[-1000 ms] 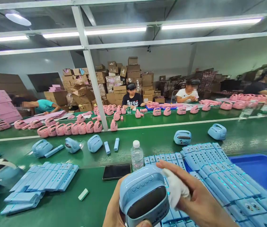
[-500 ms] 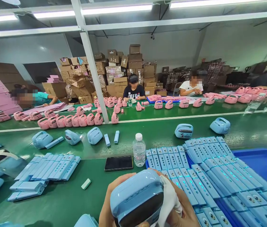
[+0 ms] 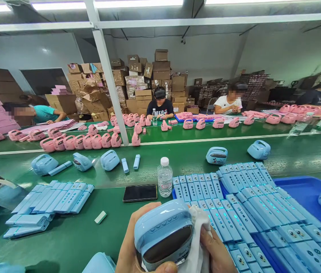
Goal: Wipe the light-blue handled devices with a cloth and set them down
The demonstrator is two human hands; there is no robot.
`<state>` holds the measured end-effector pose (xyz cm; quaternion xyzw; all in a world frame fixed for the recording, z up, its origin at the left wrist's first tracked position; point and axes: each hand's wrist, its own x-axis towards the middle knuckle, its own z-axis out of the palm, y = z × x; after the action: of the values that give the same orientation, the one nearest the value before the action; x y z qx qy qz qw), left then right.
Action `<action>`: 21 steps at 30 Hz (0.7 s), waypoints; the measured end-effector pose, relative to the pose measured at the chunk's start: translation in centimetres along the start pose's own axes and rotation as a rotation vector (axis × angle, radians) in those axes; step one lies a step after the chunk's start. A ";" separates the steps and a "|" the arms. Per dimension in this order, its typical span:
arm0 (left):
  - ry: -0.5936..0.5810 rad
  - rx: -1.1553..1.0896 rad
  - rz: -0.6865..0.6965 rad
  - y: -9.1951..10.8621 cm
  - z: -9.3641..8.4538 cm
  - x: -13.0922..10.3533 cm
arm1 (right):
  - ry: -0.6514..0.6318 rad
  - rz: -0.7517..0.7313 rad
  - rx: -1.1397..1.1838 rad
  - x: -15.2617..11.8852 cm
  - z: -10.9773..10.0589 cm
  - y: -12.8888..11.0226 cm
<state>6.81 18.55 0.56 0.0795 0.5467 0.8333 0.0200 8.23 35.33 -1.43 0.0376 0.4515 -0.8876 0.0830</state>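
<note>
A glossy light-blue speaker-like unit (image 3: 163,231), with a top handle, a row of small buttons and a dark front panel, is gripped at its left side by my left hand (image 3: 130,240). My left thumb lies across its lower front. On the other side, my right hand (image 3: 217,248) pinches a white cloth (image 3: 199,235) that touches the unit's right end. Some fingers of both hands are hidden behind the unit and the cloth. Just beyond my hands lie a black phone (image 3: 140,193) and a clear water bottle (image 3: 165,178), which stands upright.
Many blue button strips (image 3: 251,204) fill blue trays (image 3: 299,184) on the right; another stack of strips (image 3: 55,197) lies left. A small pale block (image 3: 100,217) rests nearby. Across the belt, several people sit behind pink units (image 3: 92,141). A white post (image 3: 109,76) rises ahead.
The unit has turned slightly so more of its front panel and lettering shows. My right hand and the cloth have drawn a little away from its right end. The view has shifted slightly.
</note>
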 end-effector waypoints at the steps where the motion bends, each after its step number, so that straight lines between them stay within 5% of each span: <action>1: -0.020 -0.006 -0.009 -0.1 -0.1 -0.1 | 0.033 -0.005 -0.011 -0.1 0.0 0.3; 7: 0.029 0.091 -0.013 -0.4 0.5 -0.7 | 0.307 -0.074 -0.153 0.3 -1.2 2.5; 11: -0.002 0.072 0.021 -0.2 0.5 0.4 | 0.330 -0.088 -0.355 1.6 -0.8 0.5; 16: 0.072 0.151 -0.030 -0.5 -0.2 1.8 | 0.672 -0.447 -0.814 2.2 1.3 -0.8; 21: 0.140 0.133 0.017 -1.3 0.6 1.3 | 0.274 -0.940 -1.109 2.1 1.4 5.0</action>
<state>5.53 19.78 -0.19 0.0269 0.6003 0.7987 -0.0309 7.07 31.07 -4.92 -0.0970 0.8083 -0.4585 -0.3563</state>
